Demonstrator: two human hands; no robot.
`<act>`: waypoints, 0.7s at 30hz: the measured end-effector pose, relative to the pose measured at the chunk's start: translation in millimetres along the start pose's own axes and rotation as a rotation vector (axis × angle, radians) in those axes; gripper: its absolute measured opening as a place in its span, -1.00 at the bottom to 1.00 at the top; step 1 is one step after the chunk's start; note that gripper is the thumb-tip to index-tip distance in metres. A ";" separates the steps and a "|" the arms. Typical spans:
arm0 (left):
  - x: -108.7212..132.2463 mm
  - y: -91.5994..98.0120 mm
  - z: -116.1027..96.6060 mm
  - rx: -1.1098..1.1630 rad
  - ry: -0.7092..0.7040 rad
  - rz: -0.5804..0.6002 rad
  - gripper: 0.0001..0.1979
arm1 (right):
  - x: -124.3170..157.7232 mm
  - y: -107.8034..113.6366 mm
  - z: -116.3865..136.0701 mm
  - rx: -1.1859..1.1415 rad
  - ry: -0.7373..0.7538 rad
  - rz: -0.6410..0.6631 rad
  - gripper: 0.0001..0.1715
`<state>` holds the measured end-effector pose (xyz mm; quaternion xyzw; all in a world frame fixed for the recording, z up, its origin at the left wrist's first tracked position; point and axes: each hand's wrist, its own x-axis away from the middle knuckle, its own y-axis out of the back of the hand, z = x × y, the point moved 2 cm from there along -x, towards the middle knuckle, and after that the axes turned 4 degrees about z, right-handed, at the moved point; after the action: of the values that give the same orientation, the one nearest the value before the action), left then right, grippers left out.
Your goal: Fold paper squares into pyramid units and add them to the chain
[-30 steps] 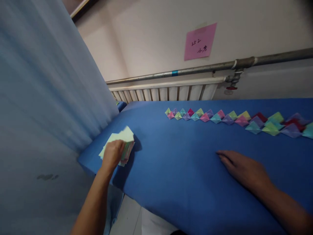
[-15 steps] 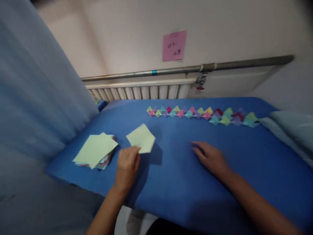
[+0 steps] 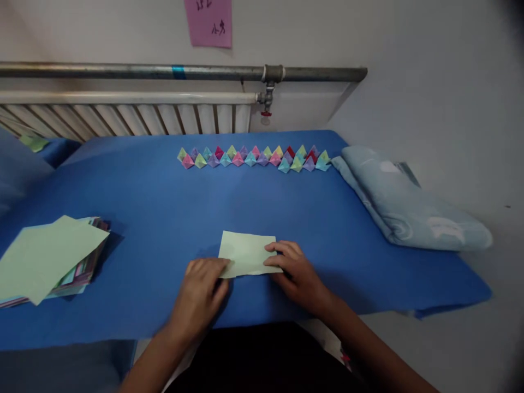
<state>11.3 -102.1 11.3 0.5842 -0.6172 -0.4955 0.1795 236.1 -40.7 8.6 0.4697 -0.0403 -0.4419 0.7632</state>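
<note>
Green sheet [image 3: 248, 254] is to the right of the paper stack [image 3: 53, 251]. Left hand [image 3: 198, 295] grasps sheet's left edge; right hand [image 3: 301, 278] grasps its right edge. Folded-paper row [image 3: 250, 159]: beyond stack, rightward.

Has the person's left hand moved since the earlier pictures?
Yes, rightward: against the resting paper stack, the left hand went from touching it to well right of it.
</note>
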 end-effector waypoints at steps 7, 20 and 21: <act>-25.4 -7.0 30.8 0.167 0.239 0.046 -0.89 | 2.9 -1.1 -5.3 0.106 -0.259 -0.093 -0.78; -32.3 -25.3 -17.6 -0.178 -0.121 0.019 -0.72 | -5.9 -8.1 -8.4 0.258 -0.481 -0.161 -0.79; -31.1 -29.3 -21.8 -0.150 -0.179 0.071 -0.72 | -6.0 -8.1 -8.2 0.255 -0.485 -0.163 -0.79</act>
<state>52.5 -77.8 8.0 0.5002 -0.6123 -0.5839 0.1845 231.3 -32.2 0.0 0.4442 -0.2389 -0.5927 0.6279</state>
